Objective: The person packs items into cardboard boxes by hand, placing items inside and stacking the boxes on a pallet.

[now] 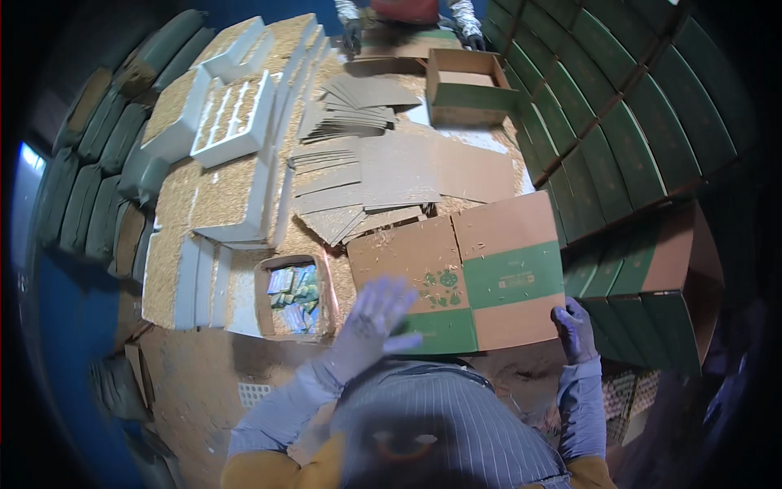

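Note:
A flattened cardboard box, brown with a green band and a green printed pattern, lies in front of me over the near edge of the table. My gloved right hand grips its right edge near the lower corner, fingers closed round the board. Above its lower left part is my gloved left hand, fingers spread and slightly blurred; I cannot tell whether the palm touches the board. To the left of that hand stands a small open carton holding several colourful packets.
Grey cardboard sheets lie fanned beyond the box. White foam trays full of pale shavings stack at left. An open box stands at the far side, near a co-worker's gloved hands. Green boxes wall the right; dark sacks pile far left.

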`<state>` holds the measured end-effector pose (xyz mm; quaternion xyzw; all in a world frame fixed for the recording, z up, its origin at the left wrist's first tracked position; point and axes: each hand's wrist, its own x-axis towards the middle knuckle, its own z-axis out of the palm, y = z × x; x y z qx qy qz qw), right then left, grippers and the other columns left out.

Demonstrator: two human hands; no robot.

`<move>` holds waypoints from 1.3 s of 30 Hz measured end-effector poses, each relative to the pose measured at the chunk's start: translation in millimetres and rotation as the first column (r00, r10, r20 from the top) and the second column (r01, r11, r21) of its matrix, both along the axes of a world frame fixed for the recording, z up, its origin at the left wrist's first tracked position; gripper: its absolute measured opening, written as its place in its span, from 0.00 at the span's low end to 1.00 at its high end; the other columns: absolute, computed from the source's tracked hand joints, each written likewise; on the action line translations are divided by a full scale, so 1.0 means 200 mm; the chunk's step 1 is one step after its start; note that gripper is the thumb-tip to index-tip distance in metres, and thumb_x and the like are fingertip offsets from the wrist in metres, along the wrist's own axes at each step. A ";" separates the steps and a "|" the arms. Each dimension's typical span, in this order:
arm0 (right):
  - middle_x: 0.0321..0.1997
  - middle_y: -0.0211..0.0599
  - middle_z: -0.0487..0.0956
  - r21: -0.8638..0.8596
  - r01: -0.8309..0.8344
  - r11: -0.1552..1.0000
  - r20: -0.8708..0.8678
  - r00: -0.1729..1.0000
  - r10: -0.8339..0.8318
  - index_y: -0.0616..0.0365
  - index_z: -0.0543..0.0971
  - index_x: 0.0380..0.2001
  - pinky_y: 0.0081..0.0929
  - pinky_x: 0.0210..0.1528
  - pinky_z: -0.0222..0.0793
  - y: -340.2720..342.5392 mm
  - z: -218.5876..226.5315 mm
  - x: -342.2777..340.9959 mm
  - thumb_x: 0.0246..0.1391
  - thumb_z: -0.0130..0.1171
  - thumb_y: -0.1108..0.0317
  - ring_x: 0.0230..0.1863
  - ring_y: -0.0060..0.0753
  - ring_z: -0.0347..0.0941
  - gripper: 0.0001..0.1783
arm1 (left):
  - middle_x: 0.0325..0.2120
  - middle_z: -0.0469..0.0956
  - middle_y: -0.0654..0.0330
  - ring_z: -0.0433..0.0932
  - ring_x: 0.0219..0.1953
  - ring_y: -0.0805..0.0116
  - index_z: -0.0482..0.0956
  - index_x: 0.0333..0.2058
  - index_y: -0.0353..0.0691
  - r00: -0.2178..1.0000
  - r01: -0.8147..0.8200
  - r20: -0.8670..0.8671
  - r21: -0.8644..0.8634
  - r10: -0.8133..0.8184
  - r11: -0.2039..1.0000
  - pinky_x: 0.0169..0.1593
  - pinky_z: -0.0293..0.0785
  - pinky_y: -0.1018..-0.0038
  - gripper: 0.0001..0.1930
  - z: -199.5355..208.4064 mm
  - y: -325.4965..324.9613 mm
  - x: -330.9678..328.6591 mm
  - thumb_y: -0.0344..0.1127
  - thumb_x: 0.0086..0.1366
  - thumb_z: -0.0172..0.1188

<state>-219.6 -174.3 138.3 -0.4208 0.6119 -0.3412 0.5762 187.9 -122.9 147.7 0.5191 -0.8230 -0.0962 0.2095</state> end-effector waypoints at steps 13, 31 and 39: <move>0.65 0.48 0.64 -0.799 -0.362 0.480 -0.566 0.722 -0.398 0.58 0.65 0.61 0.46 0.69 0.47 0.06 0.13 0.24 0.60 0.48 0.65 0.68 0.54 0.54 0.25 | 0.19 0.75 0.59 0.77 0.25 0.63 0.77 0.24 0.45 0.987 -0.118 0.099 -0.102 0.128 0.988 0.33 0.72 0.68 0.21 0.32 0.00 -0.07 0.57 0.61 0.55; 0.38 0.39 0.69 -0.735 -0.651 0.192 -0.671 0.657 -0.344 0.53 0.70 0.38 0.61 0.67 0.44 -0.13 0.04 0.48 0.61 0.44 0.59 0.50 0.46 0.63 0.11 | 0.37 0.80 0.56 0.77 0.40 0.70 0.80 0.41 0.38 0.907 0.145 -0.381 0.681 0.178 0.718 0.48 0.70 0.75 0.25 0.32 -0.36 0.25 0.56 0.60 0.59; 0.22 0.39 0.65 -0.595 -0.776 -0.209 -0.787 0.511 0.346 0.58 0.68 0.19 0.52 0.54 0.65 -0.28 0.42 0.64 0.55 0.49 0.56 0.31 0.44 0.66 0.19 | 0.18 0.74 0.54 0.77 0.23 0.57 0.59 0.64 0.52 0.999 0.010 -0.049 -0.005 -0.010 1.000 0.31 0.76 0.64 0.27 0.39 -0.18 0.03 0.51 0.69 0.47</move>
